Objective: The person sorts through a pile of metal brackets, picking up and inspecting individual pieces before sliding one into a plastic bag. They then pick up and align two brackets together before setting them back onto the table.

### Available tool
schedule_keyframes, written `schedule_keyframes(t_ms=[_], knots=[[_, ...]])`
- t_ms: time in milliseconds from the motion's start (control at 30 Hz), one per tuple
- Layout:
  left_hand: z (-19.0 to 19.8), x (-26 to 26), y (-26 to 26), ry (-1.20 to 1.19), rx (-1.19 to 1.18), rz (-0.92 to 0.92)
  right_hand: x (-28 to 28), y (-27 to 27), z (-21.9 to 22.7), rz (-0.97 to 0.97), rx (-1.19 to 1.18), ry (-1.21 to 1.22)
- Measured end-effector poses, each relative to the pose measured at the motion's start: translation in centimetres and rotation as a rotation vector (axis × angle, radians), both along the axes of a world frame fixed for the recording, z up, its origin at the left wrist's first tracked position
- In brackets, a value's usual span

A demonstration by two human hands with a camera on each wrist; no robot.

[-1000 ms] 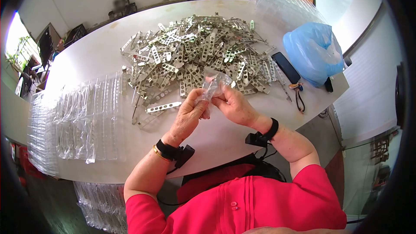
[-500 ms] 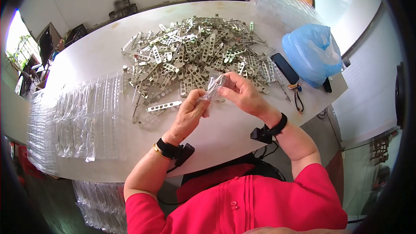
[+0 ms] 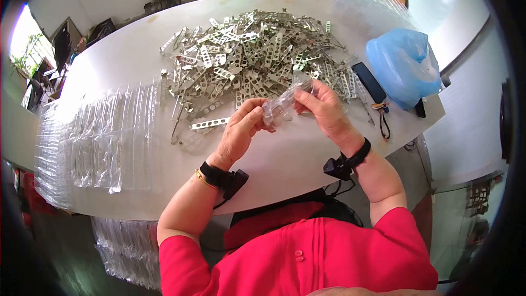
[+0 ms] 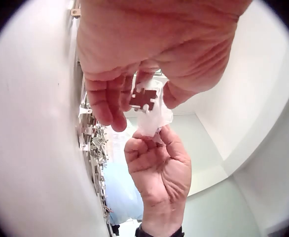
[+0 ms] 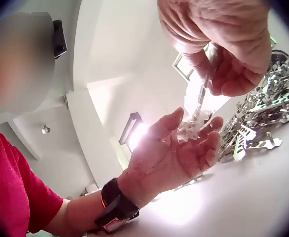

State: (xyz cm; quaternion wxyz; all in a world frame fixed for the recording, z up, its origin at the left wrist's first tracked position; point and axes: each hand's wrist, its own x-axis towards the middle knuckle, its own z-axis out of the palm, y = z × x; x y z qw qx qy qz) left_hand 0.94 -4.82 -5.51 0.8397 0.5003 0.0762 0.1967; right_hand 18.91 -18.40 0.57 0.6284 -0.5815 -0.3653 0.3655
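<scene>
Between the two hands, over the table's near side, stretches a crumpled clear plastic bag [image 3: 280,107]. My left hand [image 3: 240,130] holds its near left end between thumb and fingers. At the other end my right hand [image 3: 327,114] pinches it, thumb on top. In the left wrist view a small flat metal piece [image 4: 143,99] with notched edges shows at the bag, by the left fingers. The right wrist view has the bag hanging from the right fingers down into the left hand [image 5: 159,160]. Beyond both hands lies a big heap of perforated metal strips [image 3: 257,57].
Clear plastic trays [image 3: 104,137] lie on the table's left. At the right are a blue plastic bag [image 3: 402,66], a dark phone [image 3: 369,83] and a keyring with a strap [image 3: 382,118]. Clear plastic sheeting [image 3: 372,5] covers the far right corner. One loose strip [image 3: 210,123] lies near the left hand.
The hands have moved apart, the right one shifting rightward, and the bag is now drawn out longer between them. The whole head view has shifted slightly.
</scene>
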Motion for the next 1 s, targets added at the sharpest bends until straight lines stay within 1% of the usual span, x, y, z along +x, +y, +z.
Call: schedule_keyframes(t_ms=[33, 100, 200, 267, 400, 467, 533, 600, 667, 700, 767, 800, 867, 933, 1000], knots=[[-0.1, -0.1, 0.0, 0.005, -0.003, 0.004, 0.3, -0.2, -0.2, 0.008, 0.017, 0.050], [0.0, -0.1, 0.0, -0.043, -0.074, -0.036, 0.4, -0.4, -0.3, -0.007, 0.000, 0.059], [0.4, -0.2, -0.5, -0.043, -0.039, -0.034, 0.5, -0.7, -0.6, -0.012, -0.015, 0.131], [0.4, -0.2, -0.5, -0.056, -0.038, -0.045, 0.6, -0.7, -0.7, 0.030, -0.015, 0.262], [0.8, -0.4, -0.1, -0.072, -0.057, -0.100, 1.0, -0.9, -0.8, 0.068, -0.034, 0.319], [0.3, -0.4, 0.2, -0.071, -0.035, -0.108, 0.9, -0.8, -0.9, 0.041, -0.044, 0.217], [0.5, -0.3, 0.2, -0.070, -0.011, -0.117, 0.9, -0.7, -1.3, 0.028, -0.035, 0.190], [1.0, -0.2, 0.0, 0.002, 0.037, -0.084, 0.8, -0.6, -1.4, 0.016, -0.025, 0.164], [1.2, -0.3, -0.1, 0.029, 0.044, -0.086, 0.4, -0.5, -1.4, -0.070, 0.001, 0.080], [1.3, -0.3, -0.1, 0.055, 0.052, -0.090, 0.3, -0.4, -1.5, -0.070, 0.001, 0.080], [1.3, -0.2, -0.3, 0.068, 0.078, -0.076, 0.2, -0.3, -1.6, -0.110, 0.025, -0.005], [1.3, -0.1, -0.4, 0.081, 0.103, -0.058, 0.0, -0.3, -1.4, -0.113, 0.024, -0.006], [1.3, -0.1, -0.4, 0.080, 0.118, -0.051, -0.7, -0.2, -0.9, -0.112, 0.014, -0.089], [1.0, -0.1, -0.3, 0.082, 0.134, -0.040, -0.7, -0.1, -1.6, -0.087, 0.009, -0.107], [0.7, 0.0, -0.2, 0.091, 0.113, 0.016, -0.9, 0.0, -1.8, -0.062, 0.003, -0.125]])
